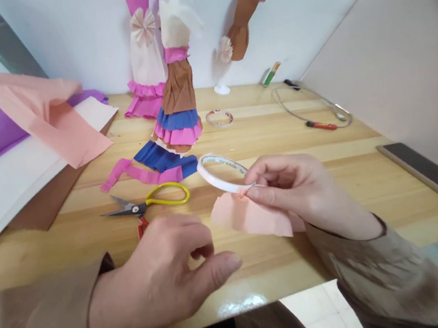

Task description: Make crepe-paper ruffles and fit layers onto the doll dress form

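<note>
My right hand point(292, 184) is closed in a pinch on the gathered top of a small piece of peach crepe paper point(256, 218). A roll of white double-sided tape point(219, 181), printed with green letters on its inner ring, is at the same fingertips, its edge meeting the gathered paper. Over the front of the table, my left hand point(169, 273) has its fingers loosely curled and its thumb stretched away from them, with nothing visible between. Scissors point(140, 208) with yellow and red handles lie with blades parted, just beyond the left hand, which partly hides the red handle.
Blue point(165, 157) and pink crepe strips point(135, 172) lie beyond the scissors. Layered paper dresses point(181, 83) stand at the back. At left are stacked paper sheets point(16, 158); on the right, a phone-like dark slab point(431, 168), a cable point(321, 124) and a green tube point(271, 75).
</note>
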`<control>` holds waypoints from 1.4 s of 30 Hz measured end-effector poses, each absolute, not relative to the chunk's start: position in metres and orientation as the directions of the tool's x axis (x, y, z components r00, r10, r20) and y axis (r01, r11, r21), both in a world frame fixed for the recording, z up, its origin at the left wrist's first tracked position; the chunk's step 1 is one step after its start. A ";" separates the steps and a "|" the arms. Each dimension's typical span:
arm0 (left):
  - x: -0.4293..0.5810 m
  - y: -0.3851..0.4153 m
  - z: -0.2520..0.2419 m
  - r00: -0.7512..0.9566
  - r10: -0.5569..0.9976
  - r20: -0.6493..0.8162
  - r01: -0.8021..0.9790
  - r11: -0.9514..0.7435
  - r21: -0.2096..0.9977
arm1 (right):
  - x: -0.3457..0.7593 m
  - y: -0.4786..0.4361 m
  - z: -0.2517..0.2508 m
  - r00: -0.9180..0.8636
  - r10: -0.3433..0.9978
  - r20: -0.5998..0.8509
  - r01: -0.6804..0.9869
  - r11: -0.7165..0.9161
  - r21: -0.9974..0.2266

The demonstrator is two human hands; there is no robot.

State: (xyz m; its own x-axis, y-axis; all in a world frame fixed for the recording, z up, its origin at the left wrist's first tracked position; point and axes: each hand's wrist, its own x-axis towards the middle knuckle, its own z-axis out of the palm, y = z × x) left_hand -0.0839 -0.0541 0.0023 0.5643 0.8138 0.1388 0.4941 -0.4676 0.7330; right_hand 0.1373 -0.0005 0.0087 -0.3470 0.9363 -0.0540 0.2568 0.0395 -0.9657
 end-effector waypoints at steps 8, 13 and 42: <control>-0.071 -0.052 -0.013 0.662 0.637 -0.395 -0.066 0.575 0.816 | 0.125 -0.006 0.001 -0.415 0.908 -0.049 0.136 0.009 -0.991; -0.068 -0.052 -0.013 0.485 0.729 -0.483 0.076 0.515 0.854 | 0.123 -0.007 -0.005 -0.368 0.930 -0.017 0.110 0.025 -0.994; -0.089 -0.046 -0.002 0.325 0.766 0.555 0.430 -0.642 0.634 | 0.120 -0.009 -0.015 -0.466 0.882 0.068 0.331 0.245 -0.911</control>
State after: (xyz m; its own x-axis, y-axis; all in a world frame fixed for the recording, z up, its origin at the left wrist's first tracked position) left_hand -0.0888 -0.0458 -0.0023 0.3246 0.7657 0.5554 0.4303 -0.6424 0.6342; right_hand 0.1197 -0.0090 -0.0146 -0.4664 0.8820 0.0676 0.3314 0.2451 -0.9111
